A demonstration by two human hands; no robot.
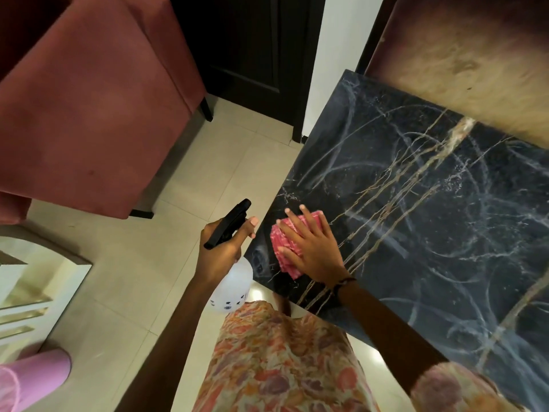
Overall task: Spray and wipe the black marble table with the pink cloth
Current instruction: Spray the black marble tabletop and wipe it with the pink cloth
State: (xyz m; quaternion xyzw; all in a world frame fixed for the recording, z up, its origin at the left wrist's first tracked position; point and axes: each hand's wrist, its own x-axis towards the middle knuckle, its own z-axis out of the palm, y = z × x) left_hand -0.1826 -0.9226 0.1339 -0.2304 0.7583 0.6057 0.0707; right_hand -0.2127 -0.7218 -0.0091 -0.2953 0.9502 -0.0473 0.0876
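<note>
Both hands are busy: the right hand (312, 251) lies flat with fingers spread, pressing the folded pink cloth (286, 248) onto the black gold-veined marble table (416, 203) near its corner at lower centre, while the left hand (221, 245) grips the white spray bottle with black trigger head (230, 263) just off the edge. Pale swirled streaks cover the slab toward the right of the frame, so I judge the wipe goes best with even palm pressure in overlapping strokes out from this corner.

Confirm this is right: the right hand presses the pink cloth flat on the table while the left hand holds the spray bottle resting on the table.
Not quite. In the head view the left hand holds the spray bottle in the air beside the table, over the floor. The right hand does press the cloth flat.
</note>
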